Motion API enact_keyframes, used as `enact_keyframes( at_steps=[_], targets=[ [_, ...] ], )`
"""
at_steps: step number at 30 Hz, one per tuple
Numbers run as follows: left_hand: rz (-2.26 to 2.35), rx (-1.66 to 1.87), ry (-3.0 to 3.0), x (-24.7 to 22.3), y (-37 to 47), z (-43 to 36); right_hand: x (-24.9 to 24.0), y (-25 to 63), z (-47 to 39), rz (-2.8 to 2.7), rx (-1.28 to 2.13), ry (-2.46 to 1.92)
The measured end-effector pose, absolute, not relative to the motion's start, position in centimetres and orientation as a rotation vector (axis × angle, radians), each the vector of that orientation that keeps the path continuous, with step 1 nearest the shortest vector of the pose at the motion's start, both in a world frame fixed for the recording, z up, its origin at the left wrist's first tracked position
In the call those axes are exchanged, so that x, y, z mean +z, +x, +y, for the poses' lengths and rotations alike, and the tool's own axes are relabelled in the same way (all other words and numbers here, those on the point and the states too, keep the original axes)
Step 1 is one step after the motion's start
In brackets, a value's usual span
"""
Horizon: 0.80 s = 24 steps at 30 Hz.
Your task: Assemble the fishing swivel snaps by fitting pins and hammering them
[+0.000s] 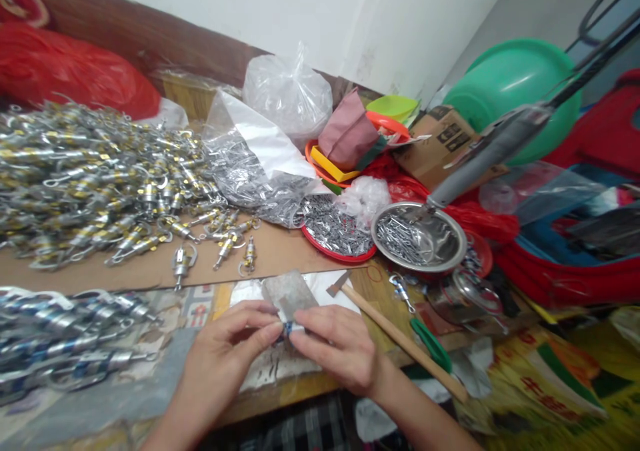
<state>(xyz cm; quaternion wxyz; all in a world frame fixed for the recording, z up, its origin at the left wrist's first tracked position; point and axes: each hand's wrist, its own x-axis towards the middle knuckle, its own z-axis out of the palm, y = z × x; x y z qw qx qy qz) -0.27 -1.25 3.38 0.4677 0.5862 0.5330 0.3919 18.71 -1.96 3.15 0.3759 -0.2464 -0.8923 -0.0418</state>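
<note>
My left hand (233,344) and my right hand (340,347) meet near the table's front edge. Between their fingertips is a small metal fitting with blue on it (287,329), mostly covered by the fingers. Just behind it a grey metal block (293,291) lies on a white sheet. To the right rests a hammer (400,334) with a long wooden handle. Silver fittings with blue bands (60,344) are heaped at the left front. A larger pile of silver and yellow fittings (100,177) spreads over cardboard behind them.
Past the block stand a red tray of small metal pieces (337,227) and a steel bowl of metal pins (405,237). A grey-handled lever (493,151) slants over the bowl. One blue-banded fitting (401,292) and a green loop (431,345) lie at right.
</note>
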Motion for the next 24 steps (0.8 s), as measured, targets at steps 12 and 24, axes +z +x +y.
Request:
enact_keyframes(
  at_steps=[12, 24],
  targets=[
    [1.305, 0.969, 1.460, 3.1, -0.3, -2.5, 3.5, 18.1, -2.9, -2.214, 0.074, -0.703],
    [1.289, 0.965, 1.096, 3.3, 0.2, -3.0, 3.5, 17.4, -3.7, -1.931, 0.492, -1.022]
  ],
)
